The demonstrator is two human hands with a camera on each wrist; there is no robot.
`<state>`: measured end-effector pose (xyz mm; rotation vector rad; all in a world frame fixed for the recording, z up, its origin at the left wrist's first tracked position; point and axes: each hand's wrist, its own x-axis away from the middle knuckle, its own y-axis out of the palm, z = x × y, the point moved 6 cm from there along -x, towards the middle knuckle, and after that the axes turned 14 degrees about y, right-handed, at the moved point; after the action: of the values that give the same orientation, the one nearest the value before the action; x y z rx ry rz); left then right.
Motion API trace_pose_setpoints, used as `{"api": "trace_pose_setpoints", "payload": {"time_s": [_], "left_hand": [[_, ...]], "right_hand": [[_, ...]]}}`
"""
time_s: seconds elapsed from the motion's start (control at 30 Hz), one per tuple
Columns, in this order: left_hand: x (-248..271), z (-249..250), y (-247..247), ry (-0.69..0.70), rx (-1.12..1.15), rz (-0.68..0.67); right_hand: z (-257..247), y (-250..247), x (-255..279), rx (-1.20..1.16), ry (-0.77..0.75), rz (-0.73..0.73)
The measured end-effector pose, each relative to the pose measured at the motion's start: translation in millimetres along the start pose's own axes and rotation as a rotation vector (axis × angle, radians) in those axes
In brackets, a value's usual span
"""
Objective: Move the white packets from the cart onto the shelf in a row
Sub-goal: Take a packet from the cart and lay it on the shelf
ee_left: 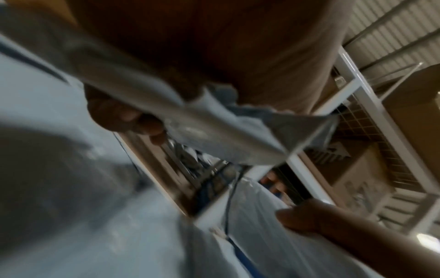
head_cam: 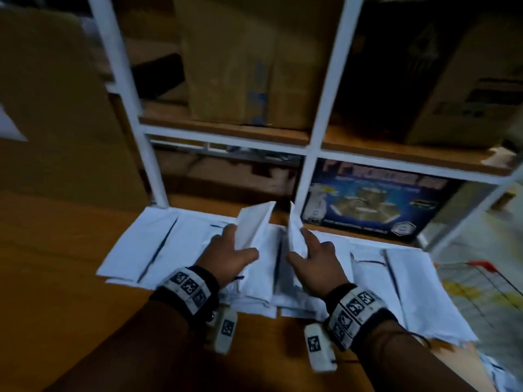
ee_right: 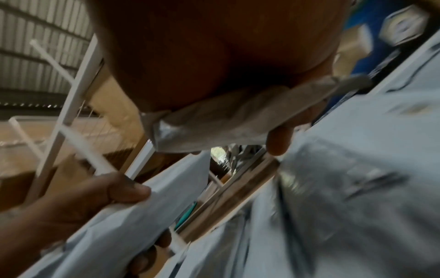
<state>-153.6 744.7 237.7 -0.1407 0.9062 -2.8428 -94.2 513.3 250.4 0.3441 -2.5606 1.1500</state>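
Both hands are over the middle of the wooden shelf (head_cam: 85, 278), each holding one white packet tilted up on edge, above the packets already laid flat.

- left hand (head_cam: 226, 256): fingers curled round the left packet (head_cam: 254, 224), thumb on the near face. The left wrist view shows fingertips wrapped under the film.
- right hand (head_cam: 314, 261): pinching the right packet (head_cam: 295, 236), thumb one side, fingers the other. The right wrist view shows the thumb (ee_right: 279, 140) pressing crumpled film.
- Row of flat packets (head_cam: 147, 244) runs left to right along the shelf, near edge overhanging slightly at the far right (head_cam: 441, 306). The middle is a loose overlapped pile (head_cam: 254, 290), not a clean row.
- Cart (head_cam: 481, 281): only a wire corner with a red rim shows at right; can't tell how many packets are left in it.

Risks, as I judge them:
1. Both held packets sit right over the pile. Dropped here, they stack instead of extending the row. Cause: no visible free slot between the hands.
2. Film looks thin and slick. Sliding one in could drag its neighbours and skew the row, or push the far-right ones off the near edge.
3. Right grip is on bunched film, so it could slip or land creased.
4. White upright post (head_cam: 311, 165) and the printed blue box (head_cam: 368, 199) stand just behind the packets, so a packet pushed too far back jams against them.
5. Frames are blurred and dark, so packet edges are hard to judge.
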Motion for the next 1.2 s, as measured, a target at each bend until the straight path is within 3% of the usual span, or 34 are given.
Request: {"api": "trace_pose_setpoints", "payload": {"time_s": [0.23, 0.47, 0.67, 0.8, 0.93, 1.2], "left_hand": [[9.1, -94.3, -121.8, -0.066, -0.402, 0.097], [8.8, -163.4, -197.0, -0.138, -0.613, 0.161], [4.0, -197.6, -201.8, -0.184, -0.695, 0.154], [3.1, -207.5, -190.2, -0.157, -0.752, 0.144], [5.1, -211.3, -184.8, -0.132, -0.763, 0.173], [0.8, -189.4, -187.9, -0.144, -0.78, 0.184]], "right_hand": [[-85.2, 91.5, 2.0, 0.231, -0.064, -0.015], [-164.0, 191.3, -9.6, 0.435, -0.115, -0.104], [-205.7, 241.0, -18.3, 0.526, -0.088, -0.077], [-207.4, 271.0, -22.7, 0.555, -0.079, -0.171], [-195.5, 274.7, -28.5, 0.711, -0.128, -0.122], [-194.1, 250.1, -26.7, 0.557, -0.164, -0.084]]}}
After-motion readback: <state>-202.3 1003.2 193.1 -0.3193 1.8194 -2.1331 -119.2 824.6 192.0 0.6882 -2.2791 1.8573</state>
